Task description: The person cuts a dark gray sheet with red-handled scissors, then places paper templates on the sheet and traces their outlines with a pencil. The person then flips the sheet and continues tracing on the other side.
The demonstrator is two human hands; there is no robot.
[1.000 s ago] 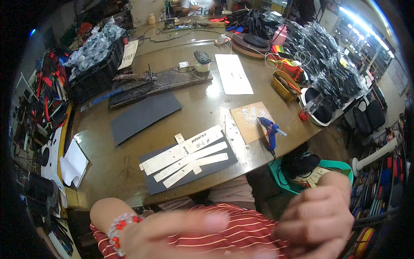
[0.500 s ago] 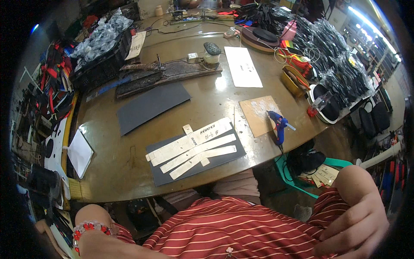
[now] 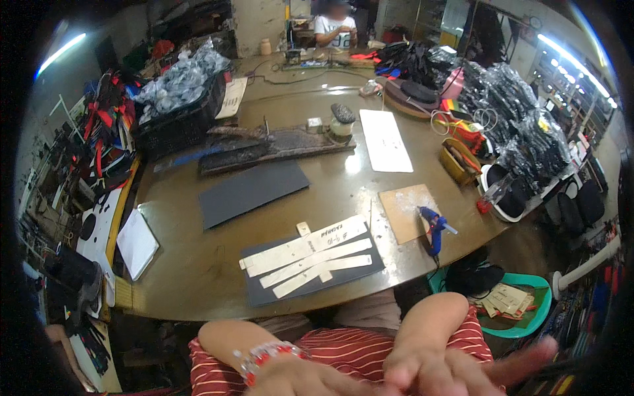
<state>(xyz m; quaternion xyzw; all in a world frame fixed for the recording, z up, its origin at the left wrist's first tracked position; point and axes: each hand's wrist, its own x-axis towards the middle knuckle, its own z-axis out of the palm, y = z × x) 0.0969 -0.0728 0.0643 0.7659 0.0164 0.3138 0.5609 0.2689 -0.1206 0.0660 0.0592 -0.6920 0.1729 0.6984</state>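
Note:
Both hands are raised close to my body, low in the picture and above my red striped clothing (image 3: 337,343). My left hand (image 3: 310,381), with a red and clear bead bracelet (image 3: 271,356) at its wrist, is partly cut off by the lower edge; its visible fingers look stretched out. My right hand (image 3: 442,373) lies beside it with fingers apart, one pointing right and blurred. Nothing shows in either hand. Beyond them on the table, cream pattern strips (image 3: 310,247) lie on a dark sheet (image 3: 370,264). A blue glue gun (image 3: 432,231) rests at the edge of a brown board (image 3: 403,198).
Another dark sheet (image 3: 254,191), a white sheet (image 3: 386,142) and a dark wooden plank (image 3: 297,150) lie farther back. Plastic-wrapped goods (image 3: 528,125) pile up at right; a black crate (image 3: 178,119) stands left. A green chair (image 3: 538,317) is at right. A person (image 3: 335,33) sits across the table.
My hands have come inward from the two sides and now sit close together. The view has tilted up, so the table appears lower and the person across it shows.

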